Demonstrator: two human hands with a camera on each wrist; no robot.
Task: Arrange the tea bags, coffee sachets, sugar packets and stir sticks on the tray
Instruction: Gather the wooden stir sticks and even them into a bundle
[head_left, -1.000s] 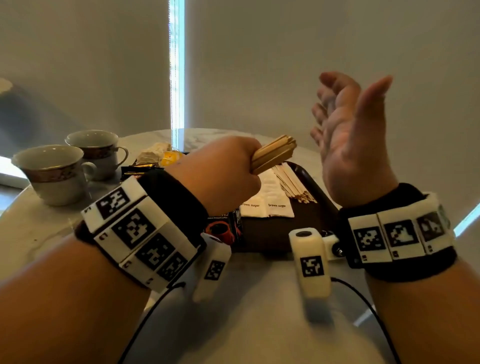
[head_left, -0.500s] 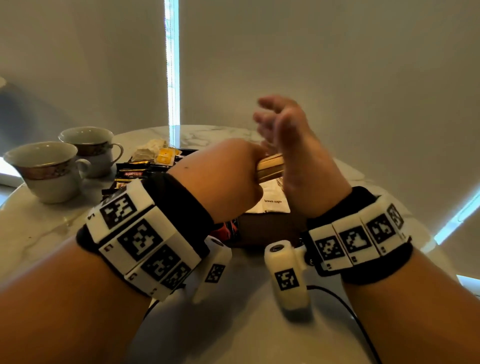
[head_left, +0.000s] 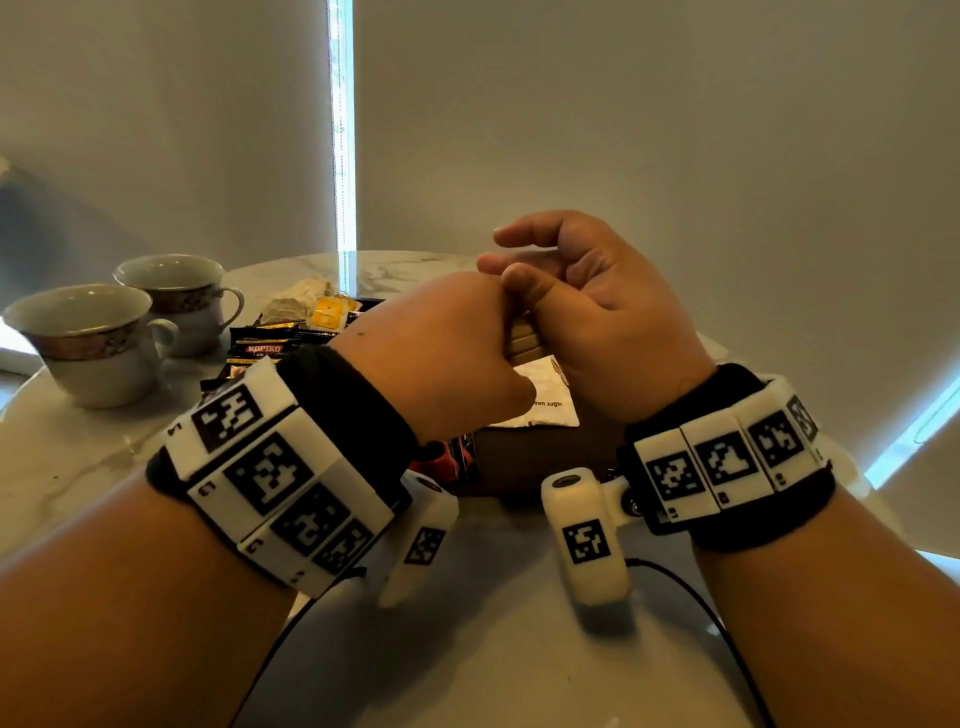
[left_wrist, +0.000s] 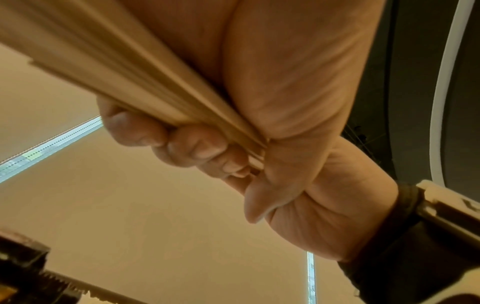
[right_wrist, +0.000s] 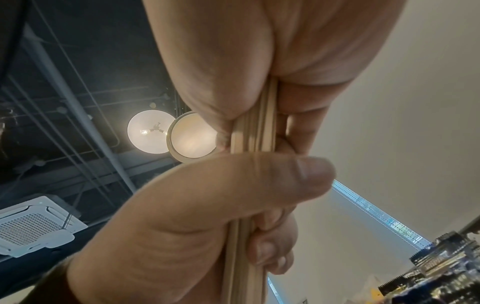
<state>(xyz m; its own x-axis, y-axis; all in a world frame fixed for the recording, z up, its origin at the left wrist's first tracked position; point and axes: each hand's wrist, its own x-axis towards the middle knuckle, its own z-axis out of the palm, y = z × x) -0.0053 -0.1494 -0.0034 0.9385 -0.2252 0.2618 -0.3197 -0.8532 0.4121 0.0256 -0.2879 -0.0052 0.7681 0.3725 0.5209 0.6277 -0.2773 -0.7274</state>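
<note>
My left hand (head_left: 441, 348) grips a bundle of wooden stir sticks (head_left: 522, 338) in a fist above the dark brown tray (head_left: 535, 460). My right hand (head_left: 519, 280) has closed round the bundle's other end, thumb on top and fingers curled. The right wrist view shows the stir sticks (right_wrist: 253, 133) pinned between both hands. In the left wrist view the stir sticks (left_wrist: 130, 78) fan out at the upper left. White sugar packets (head_left: 550, 402) lie on the tray under my hands. Black coffee sachets (head_left: 260, 348) and tea bags (head_left: 306, 304) sit at the tray's far left.
Two empty teacups (head_left: 88, 343) (head_left: 176, 296) stand on the round marble table (head_left: 78, 467) to the left. A red sachet (head_left: 457, 457) shows beside my left wrist. Cables run from the wrist cameras across the near table. Grey blinds close off the background.
My right hand dropped from a raised, open pose and closed on the free end of the stick bundle. The left hand kept its grip and barely moved.
</note>
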